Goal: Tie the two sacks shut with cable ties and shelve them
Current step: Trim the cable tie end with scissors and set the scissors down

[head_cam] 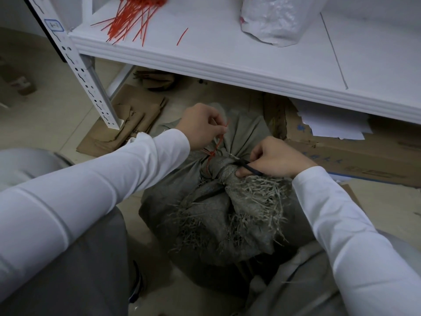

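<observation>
Grey woven sack [211, 215] on the floor just in front of the white shelf [205, 62], neck bunched tight, frayed mouth fanned out toward the camera. Far left: perforated white upright [86, 74], foot at the edge of flattened cardboard [127, 124]. Up on the shelf, bundle of loose red cable ties [129, 21], one stray tie [182, 36] lying just right of it. Left hand [200, 126] over the sack's far side, fingers curled, pinching the free tail of a red cable tie [211, 153] and holding it up, taut. Tie looped round the sack neck, head on the neck's left side. Metal tip of a black-handled tool [248, 167] pointing at the tie, close to its head; touching or not, cannot tell. Right hand [280, 158] resting on the neck, fingers wrapped round the tool's handle. White plastic sack [273, 19] standing on the shelf above, well apart from the grey one, top out of frame. Far right, under the shelf: cardboard box [364, 151] with white paper sheets [330, 124] on it.
</observation>
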A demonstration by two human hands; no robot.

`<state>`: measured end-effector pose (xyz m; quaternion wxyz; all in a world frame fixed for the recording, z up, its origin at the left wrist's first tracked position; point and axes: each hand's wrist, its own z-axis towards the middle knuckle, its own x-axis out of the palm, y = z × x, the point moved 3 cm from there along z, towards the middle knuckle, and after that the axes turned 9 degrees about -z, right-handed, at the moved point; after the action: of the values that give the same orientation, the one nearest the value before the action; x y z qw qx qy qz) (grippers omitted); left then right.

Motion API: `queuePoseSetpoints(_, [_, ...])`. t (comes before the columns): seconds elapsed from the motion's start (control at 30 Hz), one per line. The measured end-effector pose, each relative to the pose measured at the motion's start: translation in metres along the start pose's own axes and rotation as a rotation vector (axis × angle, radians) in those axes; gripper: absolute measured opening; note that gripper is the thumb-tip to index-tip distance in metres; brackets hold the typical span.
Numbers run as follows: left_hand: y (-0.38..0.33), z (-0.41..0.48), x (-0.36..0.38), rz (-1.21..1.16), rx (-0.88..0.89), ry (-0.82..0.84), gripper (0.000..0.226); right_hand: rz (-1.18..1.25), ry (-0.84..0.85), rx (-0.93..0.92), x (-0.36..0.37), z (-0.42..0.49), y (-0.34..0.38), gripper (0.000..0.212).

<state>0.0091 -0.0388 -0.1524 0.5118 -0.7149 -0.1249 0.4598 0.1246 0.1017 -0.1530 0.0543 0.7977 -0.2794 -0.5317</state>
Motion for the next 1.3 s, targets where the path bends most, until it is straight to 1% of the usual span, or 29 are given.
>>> queuePoseSetpoints(0.13, [0.001, 0.000, 0.002, 0.009, 0.001, -0.001, 0.008, -0.041, 0.025, -0.003, 0.005, 0.002, 0.003, 0.035])
queuePoseSetpoints(0.3, [0.002, -0.002, 0.003, -0.002, 0.001, -0.003, 0.007, -0.082, -0.013, -0.025, 0.009, 0.002, 0.005, 0.042])
queuePoseSetpoints(0.43, [0.002, -0.002, 0.003, 0.004, -0.005, -0.005, 0.006, -0.080, -0.006, -0.026, 0.010, 0.003, 0.006, 0.037])
queuePoseSetpoints(0.83, [-0.004, -0.004, 0.002, 0.046, 0.029, -0.016, 0.010, -0.064, 0.008, -0.004, 0.012, 0.008, 0.007, 0.038])
queuePoseSetpoints(0.97, [-0.004, -0.006, 0.004, 0.048, 0.038, -0.004, 0.010, -0.075, -0.015, -0.015, 0.016, 0.009, 0.011, 0.037])
queuePoseSetpoints(1.13, [-0.004, -0.005, 0.004, 0.047, 0.041, 0.000, 0.012, -0.065, -0.062, -0.037, 0.020, 0.009, 0.013, 0.042])
queuePoseSetpoints(1.3, [-0.002, -0.004, 0.002, 0.038, 0.028, -0.020, 0.009, -0.029, -0.067, -0.053, 0.022, 0.011, 0.009, 0.041])
